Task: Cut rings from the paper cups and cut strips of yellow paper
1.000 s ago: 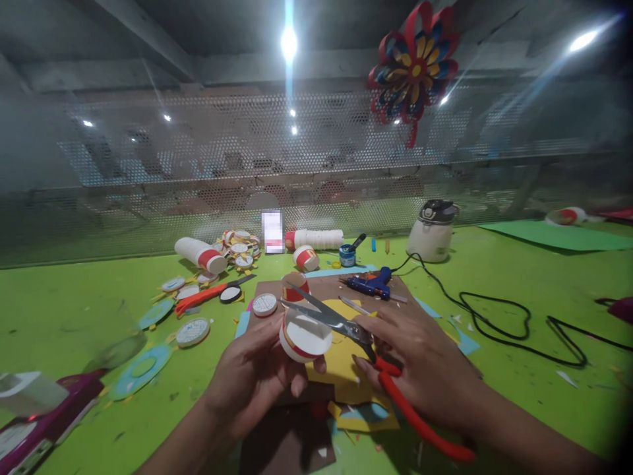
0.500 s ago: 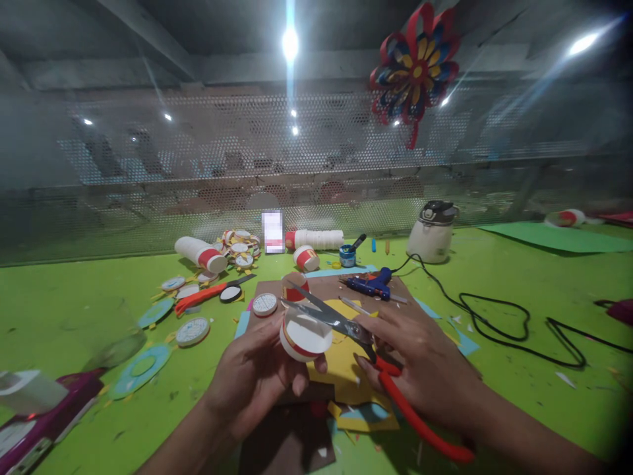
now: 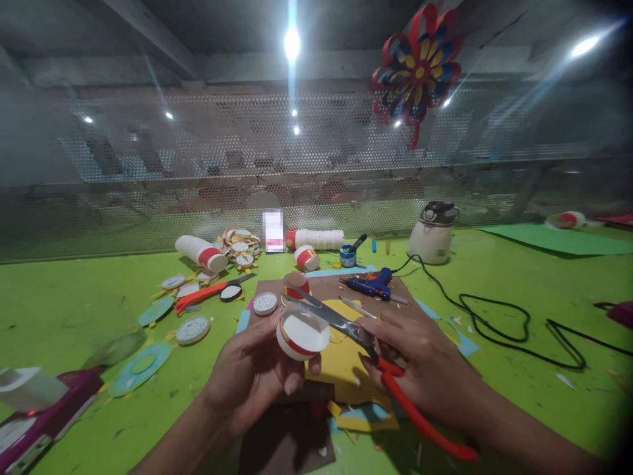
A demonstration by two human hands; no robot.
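Observation:
My left hand (image 3: 250,373) is wrapped round a short red-and-white paper cup (image 3: 302,340), its white inside tilted toward me. My right hand (image 3: 420,359) grips scissors (image 3: 422,425) with red handles, and their blades lie across the cut rim of the cup. Just behind the blades, a red-and-brown cup piece (image 3: 295,284) shows, partly hidden by them. Beneath my hands lie yellow foam sheet (image 3: 341,379) and brown sheet (image 3: 284,435). A white lettered disc (image 3: 265,303) rests beyond my left fingers.
A blue glue gun (image 3: 370,285) with a looping black cord sits behind my right hand. Stacked paper cups (image 3: 316,239), a phone (image 3: 273,231), a paint jar (image 3: 348,256) and a white jug (image 3: 431,237) stand at the back. An orange cutter (image 3: 202,295) and blue rings (image 3: 141,371) lie left.
The scissor blades have come closer together at the cup's rim. The cup in my left hand has shifted slightly left and up.

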